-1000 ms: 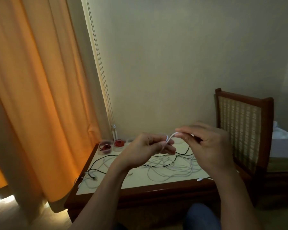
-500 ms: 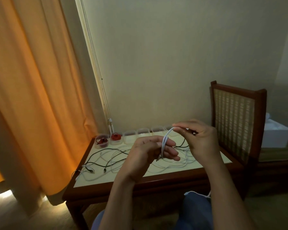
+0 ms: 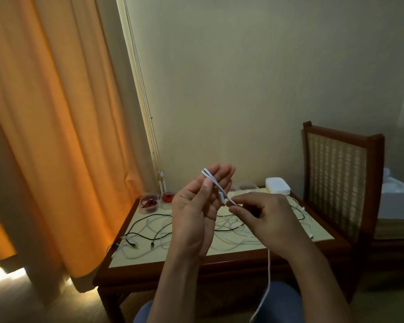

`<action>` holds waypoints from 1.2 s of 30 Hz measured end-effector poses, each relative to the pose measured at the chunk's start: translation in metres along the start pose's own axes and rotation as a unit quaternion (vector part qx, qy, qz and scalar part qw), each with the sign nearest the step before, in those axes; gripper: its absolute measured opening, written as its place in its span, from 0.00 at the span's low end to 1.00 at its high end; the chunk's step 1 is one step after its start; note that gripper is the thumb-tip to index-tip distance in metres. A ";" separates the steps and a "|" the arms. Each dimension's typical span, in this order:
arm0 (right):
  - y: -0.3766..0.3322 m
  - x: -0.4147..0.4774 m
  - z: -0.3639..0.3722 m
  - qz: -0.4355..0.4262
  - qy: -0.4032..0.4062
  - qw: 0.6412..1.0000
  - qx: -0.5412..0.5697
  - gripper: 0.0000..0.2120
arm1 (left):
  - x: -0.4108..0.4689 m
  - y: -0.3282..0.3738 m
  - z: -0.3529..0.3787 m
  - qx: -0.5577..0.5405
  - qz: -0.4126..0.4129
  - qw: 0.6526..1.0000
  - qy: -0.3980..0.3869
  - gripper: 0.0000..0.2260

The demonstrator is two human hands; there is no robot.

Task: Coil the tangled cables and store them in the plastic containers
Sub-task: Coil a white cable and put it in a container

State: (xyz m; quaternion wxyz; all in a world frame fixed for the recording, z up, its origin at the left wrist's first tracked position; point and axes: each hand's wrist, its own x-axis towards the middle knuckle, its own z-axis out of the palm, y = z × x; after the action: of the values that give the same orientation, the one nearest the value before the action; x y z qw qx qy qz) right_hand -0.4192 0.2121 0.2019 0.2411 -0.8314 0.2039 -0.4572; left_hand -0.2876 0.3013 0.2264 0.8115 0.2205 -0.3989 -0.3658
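Person is holding one white cable up in front of the chest, clear of the table, probably so it is not dragging through the pile.

Left hand is acting as the former. Palm is facing back, fingers are nearly straight and pointing up, and the thumb is pinning the cable against the index finger. A loop is hooking over the fingertip. Straight fingers are giving a fixed width to wind round, and the thumb is keeping the start end from slipping.

Right hand is pinching the same cable between thumb and forefinger, just right of the left palm, with the other fingers curled in. It looks to be feeding the next turn. The free length is hanging from under this hand toward the lap, so most of the winding is not yet done.

The tangled cables, white and black, are lying loose on the tabletop. The plastic containers are sitting in a row along the far edge by the wall. The left two are holding red coils. The clear ones look empty but are partly hidden by the hands. A stack of white lids is sitting at the right end.

Judging it early in the task. Main risk is the hanging tail snagging on the table edge.
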 end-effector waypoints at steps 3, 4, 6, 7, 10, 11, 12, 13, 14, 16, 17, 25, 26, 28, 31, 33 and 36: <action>-0.006 -0.002 -0.009 0.028 -0.042 0.998 -0.045 0.05 | 0.003 0.002 -0.001 0.072 0.011 0.997 0.001 0.14; -0.008 -0.003 -0.012 0.035 -0.054 0.996 -0.063 0.05 | 0.003 0.001 0.000 0.109 0.018 0.994 -0.004 0.14; -0.012 -0.005 -0.018 0.052 -0.073 0.991 -0.096 0.05 | 0.001 -0.001 0.003 0.174 0.038 0.984 -0.012 0.14; -0.015 -0.006 -0.021 0.063 -0.083 0.989 -0.103 0.04 | 0.000 -0.002 0.004 0.197 0.050 0.979 -0.010 0.13; -0.022 -0.010 -0.030 0.073 -0.111 0.983 -0.123 0.02 | -0.002 -0.001 0.003 0.261 0.114 0.959 0.003 0.14; -0.024 -0.011 -0.034 0.071 -0.115 0.982 -0.129 0.03 | -0.001 0.001 0.001 0.284 0.134 0.949 0.005 0.14; -0.027 -0.012 -0.037 0.066 -0.114 0.983 -0.128 0.04 | -0.001 0.003 -0.001 0.303 0.145 0.942 0.004 0.14; -0.031 -0.014 -0.039 0.055 -0.109 0.985 -0.123 0.05 | -0.001 0.006 -0.002 0.321 0.149 0.935 0.000 0.14; -0.034 -0.014 -0.040 0.030 -0.098 0.987 -0.120 0.05 | 0.000 0.007 -0.002 0.343 0.150 0.927 -0.008 0.14; -0.040 -0.011 -0.042 -0.055 -0.048 0.989 -0.128 0.06 | 0.000 0.008 -0.002 0.396 0.140 0.907 -0.027 0.14; -0.042 -0.008 -0.042 -0.096 -0.021 0.986 -0.132 0.06 | 0.001 0.008 -0.003 0.416 0.127 0.900 -0.039 0.14; -0.050 0.024 -0.053 -0.233 0.094 0.960 -0.121 0.06 | 0.003 0.027 0.001 0.450 -0.004 0.882 -0.142 0.14; -0.051 0.028 -0.055 -0.240 0.100 0.960 -0.105 0.06 | 0.003 0.030 0.001 0.438 -0.023 0.885 -0.154 0.14; -0.053 0.037 -0.060 -0.226 0.094 0.968 -0.056 0.07 | 0.003 0.034 0.000 0.427 -0.053 0.886 -0.174 0.17; -0.050 0.047 -0.060 -0.183 0.069 0.981 0.008 0.07 | 0.002 0.039 0.001 0.389 -0.072 0.897 -0.196 0.20; -0.047 0.051 -0.054 -0.155 0.058 0.983 0.075 0.07 | 0.002 0.041 0.003 0.345 -0.075 0.912 -0.208 0.20; -0.040 0.053 -0.045 -0.094 0.045 0.978 0.183 0.07 | 0.003 0.045 0.004 0.274 -0.066 0.930 -0.234 0.20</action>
State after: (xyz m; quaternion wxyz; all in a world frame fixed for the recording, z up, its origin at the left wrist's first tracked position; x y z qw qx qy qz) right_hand -0.4266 0.2048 0.2819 0.3358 -0.7675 0.0485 -0.5439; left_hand -0.2706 0.3272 0.2590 0.5773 0.3687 -0.6466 -0.3357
